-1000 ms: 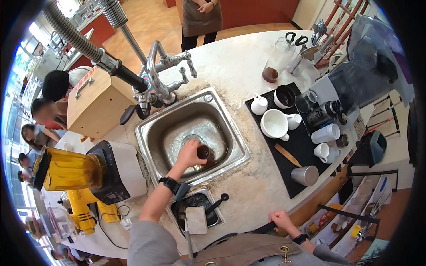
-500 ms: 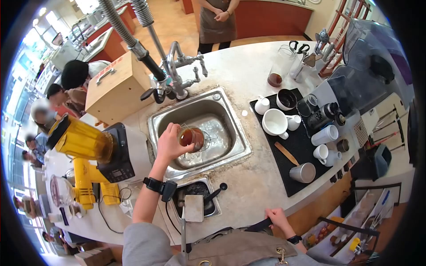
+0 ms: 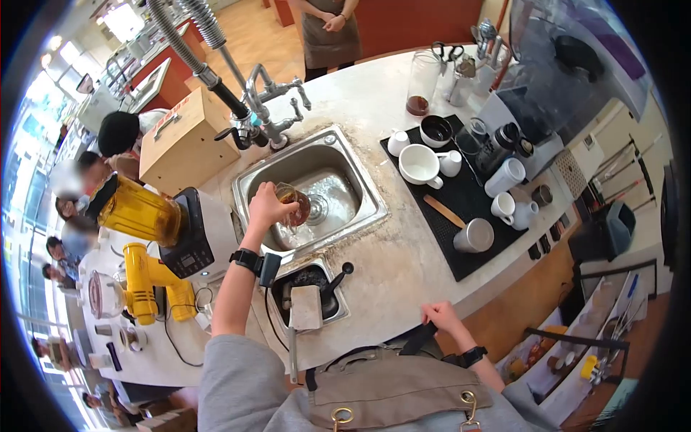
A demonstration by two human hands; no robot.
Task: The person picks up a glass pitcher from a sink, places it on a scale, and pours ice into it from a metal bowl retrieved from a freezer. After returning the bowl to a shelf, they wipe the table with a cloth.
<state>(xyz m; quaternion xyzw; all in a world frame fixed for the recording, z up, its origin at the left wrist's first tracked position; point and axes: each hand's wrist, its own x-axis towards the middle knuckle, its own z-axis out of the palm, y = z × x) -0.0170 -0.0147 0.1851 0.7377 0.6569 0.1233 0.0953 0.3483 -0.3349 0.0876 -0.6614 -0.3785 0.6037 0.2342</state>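
Observation:
Over the metal sink (image 3: 367, 189), my left hand (image 3: 271, 207) holds a small glass of reddish-brown liquid (image 3: 296, 207), fingers wrapped round its rim side. The glass looks tilted above the basin. My right hand (image 3: 443, 317) is low at the counter's front edge, fingers closed on a dark apron strap (image 3: 419, 338). Just below the big sink lies a small dark sink (image 3: 337, 311) with a flat pale block (image 3: 306, 308) and a black-handled tool.
A black mat (image 3: 471, 263) on the right bears white cups (image 3: 419, 164), a metal cup and a wooden spatula. Left stand a yellow blender (image 3: 140, 216) and a wooden box (image 3: 183, 147). The faucet (image 3: 266, 119) rises behind the sink. A person in an apron (image 3: 330, 39) stands beyond the counter.
The view has shifted, moving the counter items left and up. The glass in my left hand looks more tilted. My right hand stays at the strap.

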